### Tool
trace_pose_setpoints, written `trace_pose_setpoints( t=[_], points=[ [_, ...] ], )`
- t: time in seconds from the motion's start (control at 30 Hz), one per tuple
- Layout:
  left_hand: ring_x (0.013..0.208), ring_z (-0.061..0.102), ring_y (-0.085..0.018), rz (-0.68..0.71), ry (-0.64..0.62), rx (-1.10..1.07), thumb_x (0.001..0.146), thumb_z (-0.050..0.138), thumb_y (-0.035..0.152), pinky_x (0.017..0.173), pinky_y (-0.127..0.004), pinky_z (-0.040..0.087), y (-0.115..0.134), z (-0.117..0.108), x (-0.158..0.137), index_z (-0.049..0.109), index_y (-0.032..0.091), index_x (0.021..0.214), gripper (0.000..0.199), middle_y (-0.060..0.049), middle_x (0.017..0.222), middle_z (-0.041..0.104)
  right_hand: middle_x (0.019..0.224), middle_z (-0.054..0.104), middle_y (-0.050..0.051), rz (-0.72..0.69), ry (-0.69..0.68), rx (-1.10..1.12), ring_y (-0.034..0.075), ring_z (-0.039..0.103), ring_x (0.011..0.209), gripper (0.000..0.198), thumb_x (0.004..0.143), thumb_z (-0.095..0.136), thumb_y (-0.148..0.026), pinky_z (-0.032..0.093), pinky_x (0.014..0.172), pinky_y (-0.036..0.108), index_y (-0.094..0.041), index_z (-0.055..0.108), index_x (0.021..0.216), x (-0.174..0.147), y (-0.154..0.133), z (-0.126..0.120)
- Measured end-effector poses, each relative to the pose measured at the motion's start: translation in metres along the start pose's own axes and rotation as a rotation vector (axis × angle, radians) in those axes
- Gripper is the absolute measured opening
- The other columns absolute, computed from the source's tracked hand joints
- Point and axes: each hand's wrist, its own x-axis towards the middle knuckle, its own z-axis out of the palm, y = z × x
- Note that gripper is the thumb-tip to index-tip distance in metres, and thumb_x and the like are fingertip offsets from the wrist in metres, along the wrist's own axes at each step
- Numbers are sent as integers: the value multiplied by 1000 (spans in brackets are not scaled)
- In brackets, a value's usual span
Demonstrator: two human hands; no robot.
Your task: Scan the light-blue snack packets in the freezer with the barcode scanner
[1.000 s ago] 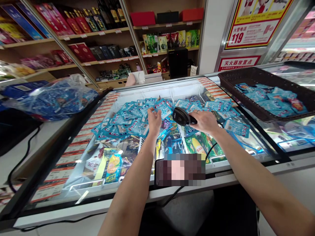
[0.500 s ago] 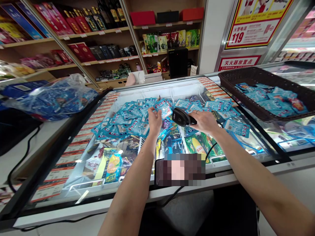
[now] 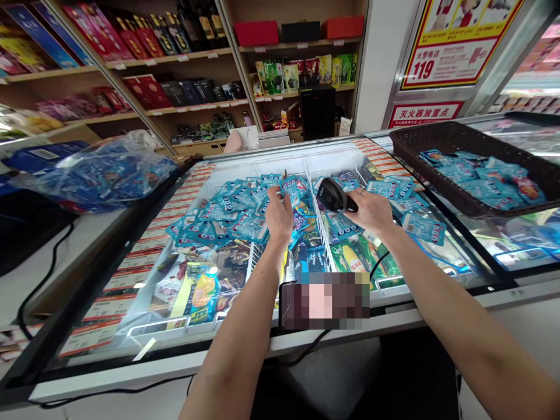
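Note:
My right hand point(image 3: 371, 210) is wrapped around a black handheld barcode scanner point(image 3: 333, 195), its head facing left above the freezer's glass top. My left hand point(image 3: 279, 214) has its thumb and fingers closed on the edge of a small blue snack packet point(image 3: 294, 189), just left of the scanner. Part of that packet is hidden behind the fingers. Many similar blue packets point(image 3: 238, 204) lie in a loose heap on the glass beyond and left of my left hand. More blue packets point(image 3: 389, 188) lie around my right hand.
A brown basket point(image 3: 472, 131) with blue packets stands at right. At left lies a clear plastic bag point(image 3: 109, 169) of blue packets. A phone point(image 3: 287, 306) with a blurred screen rests at the freezer's front edge, near black cables. Stocked shelves point(image 3: 196, 55) stand behind.
The scanner in my right hand has moved up and right, away from the held packet. My left hand has shifted slightly, and its packet now lies at a different tilt.

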Motion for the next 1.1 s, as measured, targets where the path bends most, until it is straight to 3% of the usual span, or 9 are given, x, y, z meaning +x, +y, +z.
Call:
trace_pose_setpoints(
  t=[0.17,0.27,0.37,0.43,0.53,0.6,0.8,0.93,1.1],
  points=[
    [86,63,-26,-25,32,125,91,34,35,76,-37,47,-7,-7,5,37,14,127,42,-13,95,64,94,65,6,136,18,-71,22,59,78,31,81,52,-42,30,59,28,-21,61,102,12,2,-5],
    [108,55,-31,30,103,177,89,40,33,89,-44,42,-10,-9,7,34,10,134,51,-20,116,58,94,65,8,188,9,-102,23,59,78,33,81,51,-44,31,59,29,-20,61,101,24,4,-8],
    [125,41,-35,129,126,229,87,44,35,98,-51,34,-6,-12,4,34,15,138,55,-19,135,44,92,65,9,250,13,-124,24,59,78,33,81,52,-45,32,60,30,-19,61,99,33,7,-8],
    [130,35,-32,297,8,224,89,42,35,103,-52,30,-1,-12,0,39,23,136,49,-12,141,41,93,65,9,290,33,-128,24,59,79,34,81,51,-45,33,61,30,-19,61,101,35,8,-5],
    [129,39,-25,595,-282,222,91,38,34,109,-50,23,2,-6,-4,51,30,126,37,-3,133,52,96,64,8,307,71,-124,24,59,81,34,82,52,-44,33,62,31,-20,59,105,30,9,3],
    [124,46,-22,638,-362,250,92,36,32,112,-51,17,0,-1,-6,58,30,117,34,-1,124,60,97,64,8,281,72,-118,24,59,81,35,81,53,-45,32,61,31,-20,59,105,24,8,9],
    [121,49,-24,514,-265,326,91,36,33,113,-57,7,-3,3,-7,62,23,106,31,-5,108,67,97,64,9,158,21,-91,23,59,79,35,85,49,-45,31,62,30,-19,59,106,17,12,17],
    [123,47,-22,553,-288,262,93,34,37,114,-51,13,6,3,-7,61,22,107,34,-6,111,65,98,64,9,138,5,-97,23,59,81,36,85,48,-45,32,63,31,-18,59,107,17,16,18],
    [117,51,-20,642,-493,105,91,35,47,104,-42,33,24,13,-13,55,24,119,41,-6,124,59,98,64,8,146,-6,-94,24,59,81,35,83,52,-44,33,63,31,-20,58,108,15,18,18]
  ],
)
